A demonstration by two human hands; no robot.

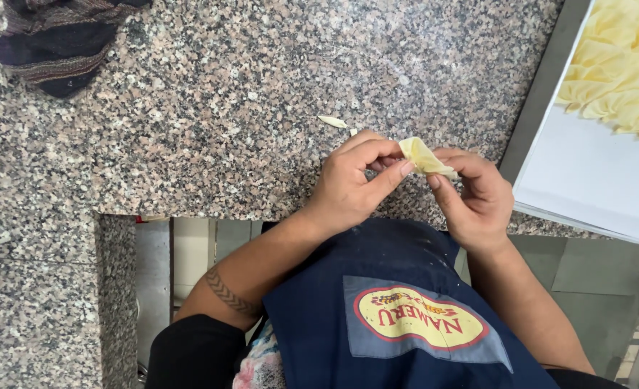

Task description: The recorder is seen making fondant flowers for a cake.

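A small pale yellow piece of folded dough (424, 156) is pinched between both my hands above the near edge of a speckled granite counter (247, 94). My left hand (352, 184) grips its left side with thumb and fingers. On its right side, the fingertips of my right hand (478, 198) hold it. A white tray (593, 173) at the right carries several folded yellow dough pieces (625, 65) like it.
A small dough scrap (332, 121) lies on the counter just beyond my hands. A dark striped cloth (60, 43) sits at the far left corner. I wear a dark blue apron (377, 288) with a patch. The counter has a cut-out at lower left.
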